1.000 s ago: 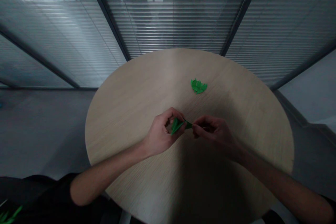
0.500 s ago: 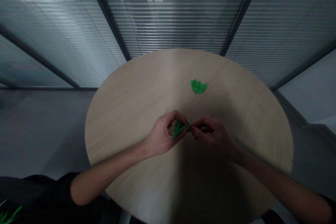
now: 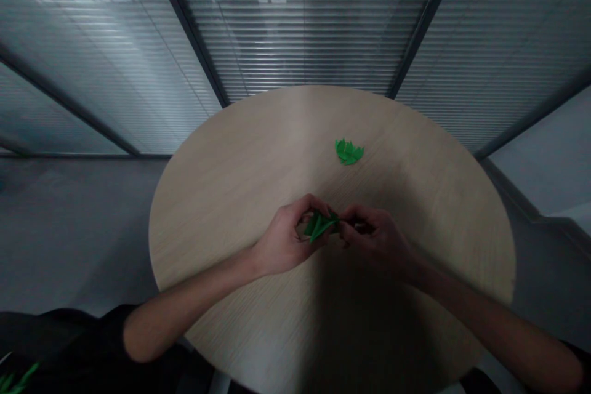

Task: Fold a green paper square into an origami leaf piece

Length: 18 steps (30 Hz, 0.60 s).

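Note:
Between my two hands, above the middle of the table, is a small folded green paper piece with pointed flaps. My left hand is closed round it, thumb and fingers curled about its sides. From the right, my right hand pinches the piece's right end between thumb and fingertips. The fingers hide part of the fold there. Farther back on the wood lies another green folded paper piece, spiky along its upper edge and apart from both hands.
A round, light wood table stands in front of me. Behind it rise glass partitions with blinds and dark frames. Grey floor shows at the left. Something green and blurred sits at the lower left corner.
The green paper piece between my hands has turned slightly and shows more of its folded flaps. Both hands have stayed nearly in place; the piece farther back has not moved.

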{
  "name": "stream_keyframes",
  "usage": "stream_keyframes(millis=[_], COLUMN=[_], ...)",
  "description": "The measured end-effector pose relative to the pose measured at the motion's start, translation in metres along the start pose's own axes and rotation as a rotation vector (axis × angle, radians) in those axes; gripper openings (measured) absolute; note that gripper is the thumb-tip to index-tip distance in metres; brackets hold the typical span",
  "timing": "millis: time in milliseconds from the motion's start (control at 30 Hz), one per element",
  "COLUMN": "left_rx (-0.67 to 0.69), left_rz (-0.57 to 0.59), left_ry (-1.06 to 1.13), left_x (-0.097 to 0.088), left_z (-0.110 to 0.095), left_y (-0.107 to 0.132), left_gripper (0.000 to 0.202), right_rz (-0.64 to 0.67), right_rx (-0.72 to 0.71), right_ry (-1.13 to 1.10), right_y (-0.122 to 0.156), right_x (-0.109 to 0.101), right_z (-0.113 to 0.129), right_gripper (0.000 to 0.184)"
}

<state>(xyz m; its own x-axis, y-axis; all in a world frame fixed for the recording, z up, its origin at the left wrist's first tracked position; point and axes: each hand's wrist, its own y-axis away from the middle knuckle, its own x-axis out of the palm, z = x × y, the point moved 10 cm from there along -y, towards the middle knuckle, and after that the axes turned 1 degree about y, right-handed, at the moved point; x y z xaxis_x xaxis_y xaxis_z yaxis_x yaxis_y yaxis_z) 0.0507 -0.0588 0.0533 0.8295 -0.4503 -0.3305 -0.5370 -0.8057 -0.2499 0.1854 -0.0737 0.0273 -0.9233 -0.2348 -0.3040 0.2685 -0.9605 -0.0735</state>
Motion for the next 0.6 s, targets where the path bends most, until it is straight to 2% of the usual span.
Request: stream_keyframes(millis=[233, 500, 600], left_rx=[0.054, 0.098, 0.120], left_rz=[0.026, 0.034, 0.002], left_ry=[0.040, -0.043, -0.077], left_x=[0.003, 0.000, -0.003], left_z=[-0.007, -0.010, -0.012], left_y=[0.000, 0.000, 0.000], left_gripper=[0.021, 0.042, 0.039], right_rz=[0.058, -0.010, -0.010], right_rx=[0.013, -0.027, -0.036], right_ry=[-0.010, -0.031, -0.001], right_y=[0.000, -0.001, -0.001], right_x=[0.007, -0.001, -0.002], right_z=[0.000, 0.003, 0.004], right_gripper=[0.021, 0.015, 0.013])
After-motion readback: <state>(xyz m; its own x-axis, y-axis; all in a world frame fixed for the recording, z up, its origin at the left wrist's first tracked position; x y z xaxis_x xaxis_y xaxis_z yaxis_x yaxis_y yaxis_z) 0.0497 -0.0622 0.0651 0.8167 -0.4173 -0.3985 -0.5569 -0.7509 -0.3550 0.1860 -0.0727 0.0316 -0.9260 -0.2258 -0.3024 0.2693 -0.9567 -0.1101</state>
